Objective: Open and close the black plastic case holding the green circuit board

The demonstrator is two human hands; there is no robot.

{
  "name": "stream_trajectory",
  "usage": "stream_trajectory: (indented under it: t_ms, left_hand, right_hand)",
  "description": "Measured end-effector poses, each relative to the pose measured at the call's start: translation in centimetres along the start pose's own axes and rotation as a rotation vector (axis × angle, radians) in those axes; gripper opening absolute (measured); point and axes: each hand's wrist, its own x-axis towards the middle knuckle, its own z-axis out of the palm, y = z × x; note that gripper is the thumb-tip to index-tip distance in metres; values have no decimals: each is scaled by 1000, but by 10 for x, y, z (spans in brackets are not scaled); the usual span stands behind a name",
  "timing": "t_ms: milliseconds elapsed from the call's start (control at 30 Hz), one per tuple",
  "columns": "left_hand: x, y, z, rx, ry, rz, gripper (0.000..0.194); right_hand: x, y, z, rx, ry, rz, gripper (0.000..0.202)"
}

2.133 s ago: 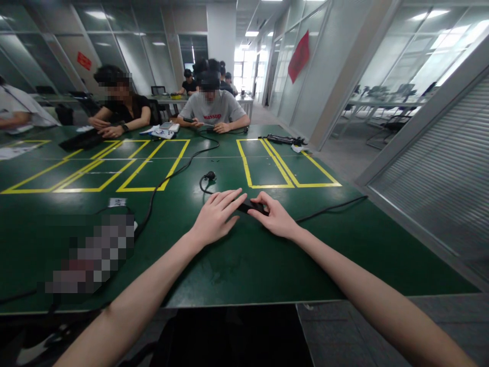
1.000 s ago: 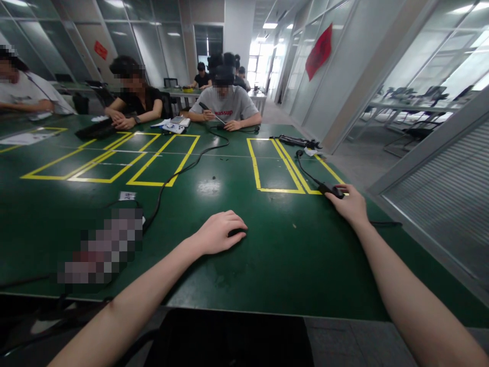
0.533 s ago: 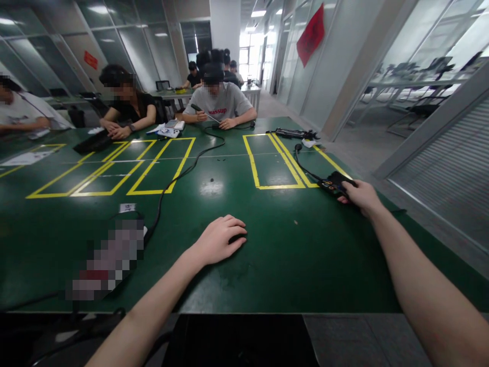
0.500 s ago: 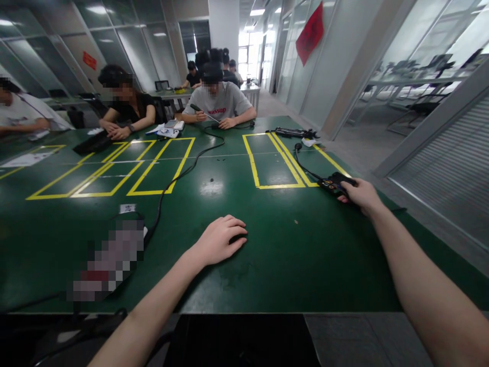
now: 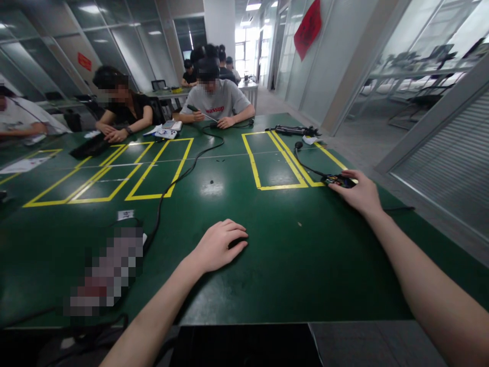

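My left hand [image 5: 221, 246] rests on the green table, palm down. Its fingers are loosely bent, with the thumb apart from them and a dark gap between; no object shows there. Farther off on the right, my right hand [image 5: 359, 192] spans a small black device [image 5: 331, 179] with coloured marks, thumb on the near side and fingers on the far side. The device lies low at the table, partly covered by the hand; its exact kind cannot be made out. Near it a thin black cable [image 5: 307, 167] runs to a round black end piece [image 5: 298, 146].
Yellow tape [image 5: 282, 187] marks rectangles on the green table [image 5: 267, 265]. A blurred-out long object [image 5: 110, 270] and a black cable [image 5: 158, 214] lie left. A folded black tripod-like item [image 5: 292, 130] is at the back. Across sits a person [image 5: 219, 99] holding a screwdriver [image 5: 202, 113]; others sit left.
My right hand has turned over the black device, which went from tilted in the grasp to lying flatter and slightly farther away. The left hand stays in place. The view has shifted slightly.
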Motion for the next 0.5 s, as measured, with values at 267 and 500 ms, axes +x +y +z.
stream_trajectory:
  t_ms: [267, 500]
  left_hand:
    - [-1, 2, -2, -33, 1, -1, 17]
    - [0, 1, -2, -57, 23, -1, 18]
  right_hand:
    - [-1, -6, -6, -218, -45, 11, 25]
    - [3, 10, -3, -242, 78, 34, 33]
